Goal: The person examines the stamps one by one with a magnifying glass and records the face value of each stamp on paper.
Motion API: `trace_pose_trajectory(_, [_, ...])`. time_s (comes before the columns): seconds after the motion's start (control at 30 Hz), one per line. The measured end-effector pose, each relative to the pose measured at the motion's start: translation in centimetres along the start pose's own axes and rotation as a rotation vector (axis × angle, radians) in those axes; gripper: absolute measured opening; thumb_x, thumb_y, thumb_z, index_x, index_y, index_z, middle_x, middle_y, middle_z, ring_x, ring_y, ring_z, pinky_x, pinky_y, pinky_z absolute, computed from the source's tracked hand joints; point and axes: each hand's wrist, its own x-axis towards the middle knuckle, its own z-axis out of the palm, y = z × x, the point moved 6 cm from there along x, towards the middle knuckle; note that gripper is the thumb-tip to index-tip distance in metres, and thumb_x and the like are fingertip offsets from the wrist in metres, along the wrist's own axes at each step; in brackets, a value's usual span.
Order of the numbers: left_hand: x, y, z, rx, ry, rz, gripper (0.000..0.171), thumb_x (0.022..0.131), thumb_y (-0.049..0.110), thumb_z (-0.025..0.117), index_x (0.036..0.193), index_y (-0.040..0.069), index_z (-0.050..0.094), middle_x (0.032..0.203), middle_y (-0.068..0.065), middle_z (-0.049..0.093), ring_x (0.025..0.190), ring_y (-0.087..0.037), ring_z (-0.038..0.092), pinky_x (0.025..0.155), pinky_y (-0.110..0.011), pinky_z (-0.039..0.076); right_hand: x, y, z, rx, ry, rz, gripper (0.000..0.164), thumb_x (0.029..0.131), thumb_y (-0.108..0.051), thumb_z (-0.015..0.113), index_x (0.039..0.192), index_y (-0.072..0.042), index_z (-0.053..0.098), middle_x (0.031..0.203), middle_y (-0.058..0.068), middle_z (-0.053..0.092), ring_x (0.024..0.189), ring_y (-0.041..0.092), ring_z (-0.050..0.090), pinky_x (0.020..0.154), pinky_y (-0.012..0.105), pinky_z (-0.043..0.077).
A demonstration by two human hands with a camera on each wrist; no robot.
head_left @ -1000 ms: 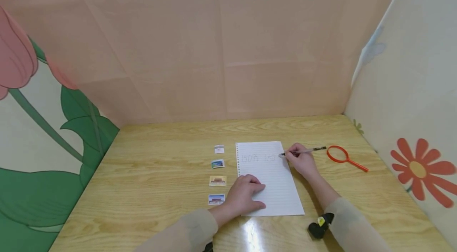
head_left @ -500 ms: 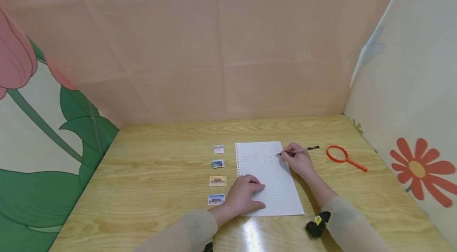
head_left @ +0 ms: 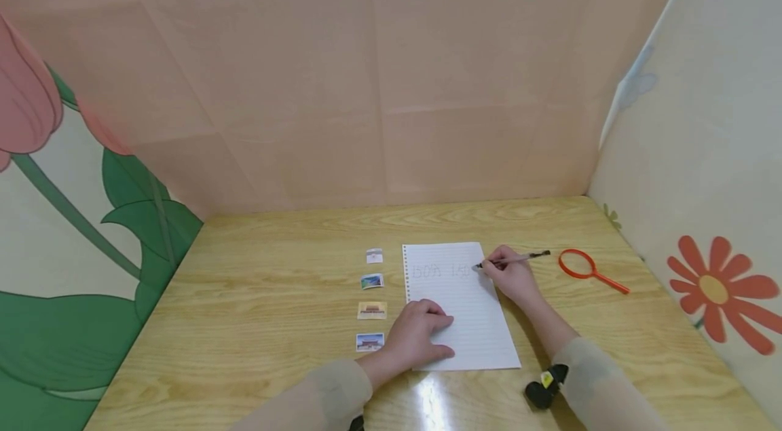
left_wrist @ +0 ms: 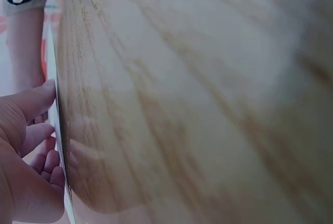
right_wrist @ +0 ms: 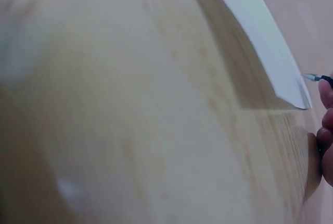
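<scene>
A sheet of lined paper (head_left: pixel 473 329) with punched holes along its left edge lies on the table. Faint handwritten figures run across its upper part. My right hand (head_left: pixel 513 278) pinches a pen (head_left: pixel 527 256), tilted, its tip at the right end of the writing. In the right wrist view the pen tip (right_wrist: pixel 312 77) shows beside the paper's edge (right_wrist: pixel 260 41). My left hand (head_left: pixel 418 332) rests on the lower left of the sheet, fingers loosely bent, thumb apart. The left wrist view has this hand (left_wrist: pixel 26 156) along the paper's thin edge.
Several small stamps stand in a column left of the paper, among them a yellow stamp (head_left: pixel 372 310) and a blue stamp (head_left: pixel 370 342), the latter close to my left wrist. A red magnifying glass (head_left: pixel 601 276) lies right of my right hand. Printed walls enclose the table (head_left: pixel 263 309).
My right hand and the pen have shifted slightly left over the paper, with the tip now a little lower. The left hand, stamps and magnifying glass stay where they were.
</scene>
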Motion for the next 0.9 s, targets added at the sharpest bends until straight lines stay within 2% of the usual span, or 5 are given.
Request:
trace_pose_trajectory(0.2, [0.1, -0.1, 0.1, -0.011, -0.014, -0.021, 0.053, 0.078, 0.039, 0.083, 0.126, 0.018, 0.07, 0.116, 0.007, 0.06, 0.107, -0.01, 0.05, 0.095, -0.023, 0.039, -0.1, -0.2, 0.4, 0.007, -0.045, -0.008, 0.008, 0.086, -0.002, 0.067, 0.082, -0.004, 0.06, 0.069, 0.004, 0.058, 0.057, 0.012, 0.048, 0.049, 0.022, 0.04])
trace_pose_trajectory(0.47, [0.1, -0.1, 0.2, -0.009, -0.011, -0.018, 0.053, 0.079, 0.039, 0.084, 0.126, 0.018, 0.07, 0.116, 0.007, 0.06, 0.106, -0.011, 0.05, 0.094, -0.023, 0.04, -0.1, 0.6, -0.6, -0.053, 0.022, -0.001, 0.009, 0.083, -0.002, 0.068, 0.08, -0.005, 0.061, 0.068, 0.003, 0.056, 0.061, 0.013, 0.05, 0.052, 0.023, 0.041])
trace_pose_trajectory(0.7, [0.0, -0.1, 0.2, -0.002, -0.015, -0.01, 0.052, 0.079, 0.039, 0.083, 0.126, 0.018, 0.07, 0.116, 0.007, 0.06, 0.106, -0.01, 0.05, 0.093, -0.023, 0.04, -0.1, 0.5, -0.5, -0.012, 0.002, -0.002, 0.01, 0.085, -0.004, 0.068, 0.081, -0.004, 0.059, 0.069, 0.001, 0.056, 0.061, 0.011, 0.048, 0.051, 0.022, 0.039])
trace_pose_trajectory(0.9, [0.1, -0.1, 0.2, 0.001, -0.018, -0.012, 0.052, 0.079, 0.04, 0.083, 0.125, 0.018, 0.071, 0.116, 0.007, 0.06, 0.107, -0.01, 0.05, 0.094, -0.023, 0.04, 0.0, 0.3, -0.2, -0.031, -0.005, -0.019, 0.01, 0.085, -0.004, 0.069, 0.081, -0.005, 0.06, 0.069, 0.001, 0.056, 0.06, 0.009, 0.048, 0.051, 0.021, 0.039])
